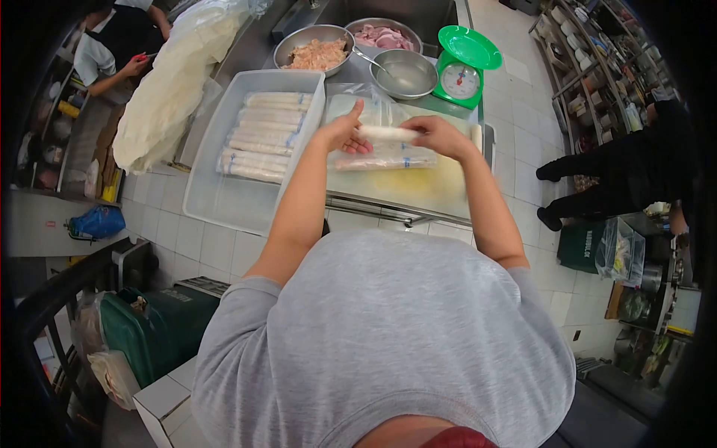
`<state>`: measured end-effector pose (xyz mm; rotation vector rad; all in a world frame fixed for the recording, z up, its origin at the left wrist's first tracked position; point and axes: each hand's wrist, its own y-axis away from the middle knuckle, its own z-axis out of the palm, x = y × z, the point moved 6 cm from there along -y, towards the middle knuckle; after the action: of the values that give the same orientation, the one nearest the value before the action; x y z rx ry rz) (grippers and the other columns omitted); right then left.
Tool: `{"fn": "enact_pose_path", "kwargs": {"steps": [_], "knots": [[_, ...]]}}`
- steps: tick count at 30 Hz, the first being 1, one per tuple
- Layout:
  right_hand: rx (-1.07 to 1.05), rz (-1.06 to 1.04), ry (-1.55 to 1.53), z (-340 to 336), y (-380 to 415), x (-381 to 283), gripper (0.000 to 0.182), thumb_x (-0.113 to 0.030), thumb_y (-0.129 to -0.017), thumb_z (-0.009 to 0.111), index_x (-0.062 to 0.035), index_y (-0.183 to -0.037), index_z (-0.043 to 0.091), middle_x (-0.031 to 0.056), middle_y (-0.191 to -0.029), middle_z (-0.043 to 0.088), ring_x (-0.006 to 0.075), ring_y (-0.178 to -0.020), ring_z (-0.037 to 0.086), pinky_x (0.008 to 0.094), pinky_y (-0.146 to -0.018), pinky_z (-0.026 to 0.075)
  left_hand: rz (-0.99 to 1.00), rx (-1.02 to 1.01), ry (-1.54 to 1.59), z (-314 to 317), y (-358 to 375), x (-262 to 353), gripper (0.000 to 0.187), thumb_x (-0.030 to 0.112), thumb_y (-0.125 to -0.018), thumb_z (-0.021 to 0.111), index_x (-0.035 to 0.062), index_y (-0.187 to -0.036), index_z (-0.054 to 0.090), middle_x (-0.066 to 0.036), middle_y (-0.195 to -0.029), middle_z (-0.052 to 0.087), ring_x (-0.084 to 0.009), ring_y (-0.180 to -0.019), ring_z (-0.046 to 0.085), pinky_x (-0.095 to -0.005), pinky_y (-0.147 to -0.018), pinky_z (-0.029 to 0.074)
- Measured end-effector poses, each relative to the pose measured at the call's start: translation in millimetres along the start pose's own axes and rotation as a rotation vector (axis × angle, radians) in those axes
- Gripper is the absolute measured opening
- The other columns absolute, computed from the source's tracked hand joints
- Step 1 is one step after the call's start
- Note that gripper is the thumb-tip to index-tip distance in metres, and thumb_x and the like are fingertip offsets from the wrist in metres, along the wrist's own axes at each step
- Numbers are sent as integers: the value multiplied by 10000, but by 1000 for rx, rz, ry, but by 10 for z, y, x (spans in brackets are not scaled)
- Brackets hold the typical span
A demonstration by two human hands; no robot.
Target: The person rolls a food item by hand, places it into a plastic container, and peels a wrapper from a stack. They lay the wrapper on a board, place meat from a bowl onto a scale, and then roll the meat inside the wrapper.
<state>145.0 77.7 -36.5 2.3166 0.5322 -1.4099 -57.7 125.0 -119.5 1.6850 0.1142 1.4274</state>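
Note:
A pale wrapped roll (388,134) is held level above the work surface. My right hand (437,137) pinches its right end. At its left end is my left hand (345,133), thumb up and fingers spread, palm toward the roll. Below the roll, another wrapped roll with blue marks (385,160) lies on a yellowish board (418,183). Left of my hands, a translucent plastic tub (213,198) holds several similar rolls (265,138) laid side by side. Clear plastic (370,104) lies behind my left hand.
Behind are a bowl of pinkish chopped filling (317,54), a bowl of meat slices (381,36), a bowl of liquid with a spoon (405,75) and a green scale (459,80). A large pale bag (175,89) stands left. People are at far left and right.

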Motion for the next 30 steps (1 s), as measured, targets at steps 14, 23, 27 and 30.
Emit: {"fn": "enact_pose_path", "kwargs": {"steps": [14,23,27,30], "knots": [[-151,31,106,231,-228,380,313,-102,-771,659,-1,-1067,644,91,-987,665,169,-899,608,290,-856,460,559,223,-767,85,83,3,372,356,-775,694,74,-1016,675,-63,-876,628,-221,-793,589,-344,-753,454],[318,-401,709,687,413,166,451,-202,-730,688,-55,-1141,576,120,-1095,564,303,-1013,523,405,-872,423,992,577,-1062,562,951,-261,397,311,-769,676,47,-1061,631,-106,-1097,541,-291,-1054,478,-412,-900,380],[47,-142,586,735,455,203,377,-235,-765,670,-71,-1100,610,136,-993,575,307,-951,535,403,-836,433,813,315,-1039,559,975,-273,341,245,-806,655,37,-1073,611,-136,-1041,564,-311,-1000,509,-394,-887,403],[21,-246,493,739,552,181,317,-267,-828,620,-81,-1084,627,153,-900,570,331,-874,543,409,-808,440,598,41,-862,580,943,-337,330,275,-833,629,34,-1058,610,-153,-1027,571,-313,-974,530,-383,-875,410]]}}
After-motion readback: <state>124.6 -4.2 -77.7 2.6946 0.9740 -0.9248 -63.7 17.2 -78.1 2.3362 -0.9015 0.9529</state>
